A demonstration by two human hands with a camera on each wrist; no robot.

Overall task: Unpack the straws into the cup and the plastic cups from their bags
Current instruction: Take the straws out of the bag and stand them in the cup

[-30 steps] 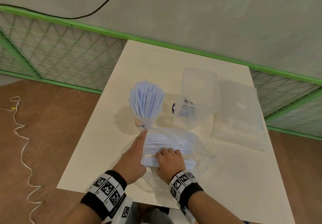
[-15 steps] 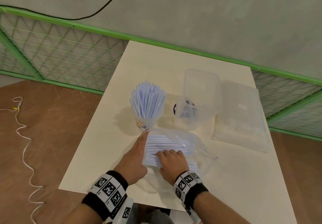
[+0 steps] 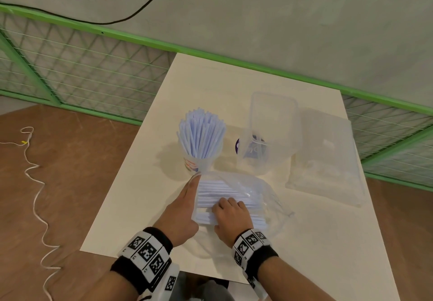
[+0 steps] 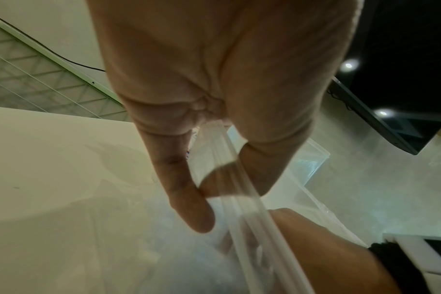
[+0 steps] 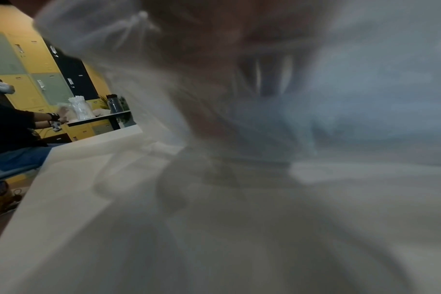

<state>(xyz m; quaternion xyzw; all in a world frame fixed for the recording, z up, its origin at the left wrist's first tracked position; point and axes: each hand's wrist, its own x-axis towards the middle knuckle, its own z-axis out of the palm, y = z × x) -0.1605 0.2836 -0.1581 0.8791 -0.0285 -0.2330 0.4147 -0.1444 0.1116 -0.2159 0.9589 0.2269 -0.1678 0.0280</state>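
A paper cup (image 3: 194,163) packed with upright pale blue straws (image 3: 201,134) stands mid-table. Just in front of it lies a clear bag (image 3: 262,190) with more straws (image 3: 225,189) lying flat. My left hand (image 3: 194,183) is at the bag's left end. In the left wrist view it (image 4: 214,191) pinches the plastic rim between thumb and forefinger. My right hand (image 3: 228,207) lies on the flat straws, its fingers curled over a bundle of them. The right wrist view is blurred by plastic film. A bag of plastic cups (image 3: 325,160) lies at the right.
A clear plastic container (image 3: 271,122) stands behind the straw bag with a dark round object (image 3: 237,146) beside it. The cream table (image 3: 145,195) ends close on the left and near sides. A green wire fence (image 3: 82,66) runs behind, and a white cord (image 3: 35,183) lies on the floor.
Almost nothing has changed: both hands keep their places on the straw bag and only the view has shifted a little.
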